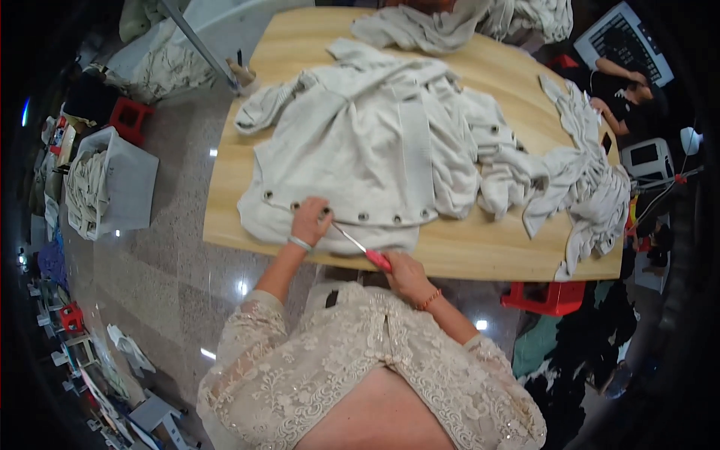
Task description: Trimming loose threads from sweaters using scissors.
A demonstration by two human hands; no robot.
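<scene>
A pale grey knit garment (341, 150) lies spread on the wooden table (465, 251), with several dark metal eyelets (363, 217) along its near edge. My left hand (307, 223) is at that edge, fingers curled in on the fabric beside an eyelet. In my right hand (409, 277) is a tool with a red handle (379, 260) and a slim metal shaft (349, 238). The shaft points up and left toward the fingers of my left hand. Whether its tip touches the fabric, I cannot make out.
More pale garments are heaped at the table's right end (592, 195) and far edge (420, 28). A white crate of knitwear (131, 184) and a red stool (131, 120) stand left. Another red stool (544, 298) is below the right side; a person (626, 94) sits far right.
</scene>
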